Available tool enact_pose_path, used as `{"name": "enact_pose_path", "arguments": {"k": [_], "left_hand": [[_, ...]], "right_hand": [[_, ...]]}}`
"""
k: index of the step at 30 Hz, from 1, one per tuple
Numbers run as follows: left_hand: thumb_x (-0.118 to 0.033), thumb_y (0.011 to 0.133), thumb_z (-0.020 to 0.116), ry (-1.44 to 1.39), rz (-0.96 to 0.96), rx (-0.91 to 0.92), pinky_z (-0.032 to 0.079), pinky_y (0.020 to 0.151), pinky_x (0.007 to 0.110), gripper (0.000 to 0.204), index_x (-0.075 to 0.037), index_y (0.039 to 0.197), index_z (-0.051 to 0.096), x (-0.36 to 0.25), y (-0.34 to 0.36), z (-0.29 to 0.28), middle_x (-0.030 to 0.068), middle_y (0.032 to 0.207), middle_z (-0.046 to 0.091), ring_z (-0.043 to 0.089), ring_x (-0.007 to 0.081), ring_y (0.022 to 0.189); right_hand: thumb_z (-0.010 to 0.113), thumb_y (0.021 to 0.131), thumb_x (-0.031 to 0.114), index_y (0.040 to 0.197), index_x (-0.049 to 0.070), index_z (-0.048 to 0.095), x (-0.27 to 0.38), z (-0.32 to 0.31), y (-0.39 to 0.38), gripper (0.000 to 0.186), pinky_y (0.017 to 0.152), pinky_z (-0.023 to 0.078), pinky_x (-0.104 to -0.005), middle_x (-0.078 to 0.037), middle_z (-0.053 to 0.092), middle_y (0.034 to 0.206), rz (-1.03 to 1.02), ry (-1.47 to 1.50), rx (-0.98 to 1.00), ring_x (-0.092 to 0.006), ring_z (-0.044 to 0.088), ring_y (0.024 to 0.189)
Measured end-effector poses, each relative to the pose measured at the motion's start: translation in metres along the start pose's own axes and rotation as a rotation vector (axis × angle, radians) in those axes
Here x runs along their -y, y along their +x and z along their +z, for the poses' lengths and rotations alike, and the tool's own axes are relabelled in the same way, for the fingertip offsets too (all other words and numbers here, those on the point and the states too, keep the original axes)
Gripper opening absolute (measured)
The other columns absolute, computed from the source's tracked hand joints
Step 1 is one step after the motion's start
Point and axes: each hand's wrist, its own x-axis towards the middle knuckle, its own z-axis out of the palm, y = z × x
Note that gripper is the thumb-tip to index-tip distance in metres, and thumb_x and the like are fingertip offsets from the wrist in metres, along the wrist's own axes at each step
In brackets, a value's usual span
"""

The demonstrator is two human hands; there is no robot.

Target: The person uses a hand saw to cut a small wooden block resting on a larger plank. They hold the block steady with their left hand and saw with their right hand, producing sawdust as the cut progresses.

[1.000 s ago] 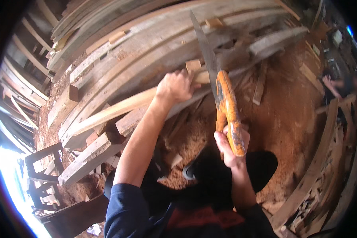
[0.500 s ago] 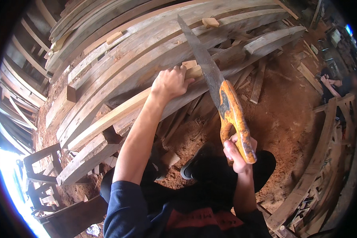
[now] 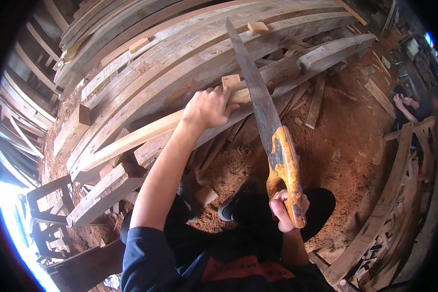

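My left hand (image 3: 207, 108) is closed over a pale wooden strip (image 3: 131, 137), near its far end. A small light wood block (image 3: 230, 82) sits just beyond my knuckles. My right hand (image 3: 283, 209) grips the orange, paint-worn handle of a handsaw (image 3: 264, 109), whose long grey blade points away from me and crosses the strip's end just right of my left hand. Whether the teeth touch the wood, I cannot tell. Beneath the strip lie thicker weathered beams (image 3: 155, 146).
Long curved planks (image 3: 194, 58) are stacked ahead. Wooden frames (image 3: 53, 204) stand at left, with bright daylight behind. Another person (image 3: 406, 104) sits at far right beside curved timber pieces (image 3: 389, 185). My feet (image 3: 236, 199) rest on a sawdust-covered dirt floor (image 3: 340, 136).
Over the last second the saw and my right hand have moved down the picture, toward my body. My left hand stays on the strip, shifted only slightly.
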Motion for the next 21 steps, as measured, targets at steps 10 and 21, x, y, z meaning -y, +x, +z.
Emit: {"name": "enact_pose_path", "arguments": {"k": [10,21], "left_hand": [[-0.042,0.088,0.058,-0.022,0.0,-0.044,0.054,0.067,0.046,0.045,0.0,0.103,0.056,-0.001,-0.002,-0.003,0.0195,0.09,0.065,0.066,0.0382,0.078],[-0.044,0.088,0.058,-0.046,-0.008,-0.04,0.054,0.07,0.047,0.046,-0.001,0.105,0.057,-0.001,-0.002,-0.002,0.0197,0.091,0.065,0.065,0.0392,0.079]], "right_hand": [[0.062,0.078,-0.001,0.081,0.001,0.051,0.022,-0.001,0.023,0.011,0.056,0.047,-0.0309,-0.008,0.056,0.065,-0.113,0.221,-0.056,-0.0173,0.055,0.057],[0.061,0.078,-0.001,0.075,0.002,0.05,-0.004,-0.002,0.017,0.012,0.049,0.041,-0.0266,-0.005,0.053,0.058,0.022,0.337,-0.095,-0.0124,0.05,0.047]]}}
